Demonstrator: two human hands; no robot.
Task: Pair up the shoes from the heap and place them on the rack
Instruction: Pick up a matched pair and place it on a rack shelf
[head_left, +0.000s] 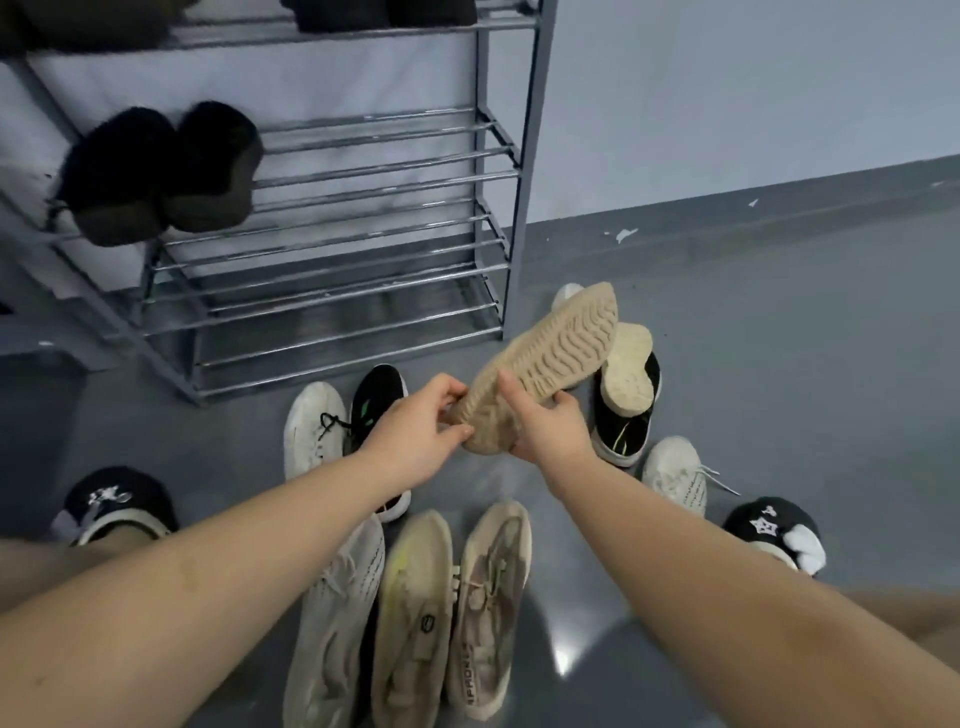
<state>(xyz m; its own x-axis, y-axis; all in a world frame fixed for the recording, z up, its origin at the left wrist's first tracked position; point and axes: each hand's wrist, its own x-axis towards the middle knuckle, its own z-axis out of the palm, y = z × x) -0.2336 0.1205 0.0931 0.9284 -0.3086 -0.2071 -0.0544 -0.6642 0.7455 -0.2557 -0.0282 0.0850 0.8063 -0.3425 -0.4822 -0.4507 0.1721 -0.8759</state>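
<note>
While three pale sneakers (415, 613) lie side by side nearest, both hands, left hand (415, 441) and right hand (550, 426), curl fingers around one beige shoe (545, 364) held sole-up above the floor heap; beyond, the metal rack (363, 249) holds two dark shoes (161, 171), with bare rails to their right.

Heap of shoes (415, 597) before rack (332, 218) (one pair (161, 174) on it)
</note>
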